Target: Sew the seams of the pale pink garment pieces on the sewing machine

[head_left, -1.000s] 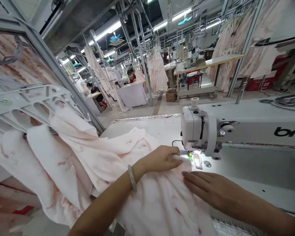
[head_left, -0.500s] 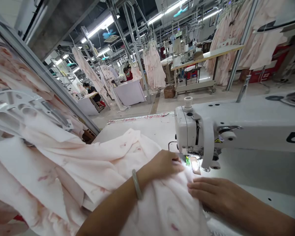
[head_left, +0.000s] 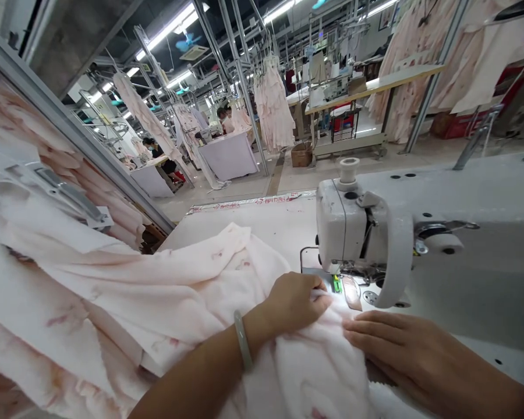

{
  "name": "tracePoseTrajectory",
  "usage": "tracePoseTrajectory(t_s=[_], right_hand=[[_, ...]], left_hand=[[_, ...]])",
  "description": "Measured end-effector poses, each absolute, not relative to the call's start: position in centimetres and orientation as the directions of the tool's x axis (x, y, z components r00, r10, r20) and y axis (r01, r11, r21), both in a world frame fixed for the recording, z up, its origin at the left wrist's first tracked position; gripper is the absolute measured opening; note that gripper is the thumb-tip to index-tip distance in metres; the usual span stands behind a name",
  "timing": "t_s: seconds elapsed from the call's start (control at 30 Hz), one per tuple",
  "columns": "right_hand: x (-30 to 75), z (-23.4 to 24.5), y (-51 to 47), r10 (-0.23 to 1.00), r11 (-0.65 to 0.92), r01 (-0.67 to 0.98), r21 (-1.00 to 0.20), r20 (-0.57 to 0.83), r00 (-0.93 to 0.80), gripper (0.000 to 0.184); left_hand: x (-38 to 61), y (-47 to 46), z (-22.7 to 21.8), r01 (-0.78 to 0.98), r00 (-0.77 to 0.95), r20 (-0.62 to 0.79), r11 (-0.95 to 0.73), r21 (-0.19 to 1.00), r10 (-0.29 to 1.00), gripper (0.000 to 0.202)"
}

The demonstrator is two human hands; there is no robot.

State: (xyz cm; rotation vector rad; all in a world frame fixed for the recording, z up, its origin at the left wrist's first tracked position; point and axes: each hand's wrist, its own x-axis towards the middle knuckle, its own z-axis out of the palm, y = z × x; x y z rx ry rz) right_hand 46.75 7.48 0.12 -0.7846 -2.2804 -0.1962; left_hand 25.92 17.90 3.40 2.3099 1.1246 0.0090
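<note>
Pale pink fleecy fabric (head_left: 170, 297) with small red marks is piled over the white sewing table (head_left: 283, 218). My left hand (head_left: 294, 302), a pale bangle on its wrist, is curled closed on the fabric's edge right by the needle area. My right hand (head_left: 393, 343) lies flat on the fabric with fingers stretched out, just in front of the needle plate. The white sewing machine (head_left: 367, 233) stands directly behind both hands, its lamp lighting the presser foot (head_left: 338, 284).
A white plastic hanger rack (head_left: 35, 186) with more pink garments hangs at my left. Beyond the table are metal posts, hanging pink garments (head_left: 273, 110), other sewing tables (head_left: 229, 154) with seated workers, and a cardboard box (head_left: 302, 154) on the floor.
My view has shifted closer and lower toward the machine head. Both hands stay on the fabric at the needle, the right hand sliding slightly right.
</note>
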Motion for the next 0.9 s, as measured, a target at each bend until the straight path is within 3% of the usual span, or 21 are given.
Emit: tracePoseTrajectory(t_s=[0.1,0.27,0.5,0.63,0.77,0.9], right_hand=[[46.5,0.8,7.6,0.451,0.809,0.588,-0.022,0.664,-0.597,0.045],[47.3,-1.0,7.7,0.466,0.752,0.657,0.051,0.664,-0.585,0.036],[47.9,-2.2,7.8,0.485,0.71,0.691,0.137,0.615,-0.621,0.038],[47.7,-1.9,7.8,0.525,0.707,0.702,0.088,0.6,-0.603,0.035],[47.6,-2.0,7.7,0.555,0.72,0.693,0.001,0.599,-0.577,0.035],[47.7,-2.5,7.7,0.558,0.714,0.7,-0.001,0.605,-0.568,0.036]], left_hand=[[26.1,17.8,3.3,0.736,0.637,-0.223,-0.496,0.46,0.738,0.016],[26.5,17.6,3.5,0.758,0.627,-0.245,-0.506,0.412,0.739,0.015],[26.3,17.5,2.9,0.708,0.657,-0.173,-0.521,0.477,0.734,0.014],[26.4,17.3,2.7,0.68,0.676,-0.109,-0.56,0.474,0.729,0.012],[27.0,16.9,3.6,0.738,0.641,-0.154,-0.548,0.394,0.752,0.008],[27.8,16.6,4.2,0.763,0.638,-0.198,-0.575,0.296,0.744,0.011]])
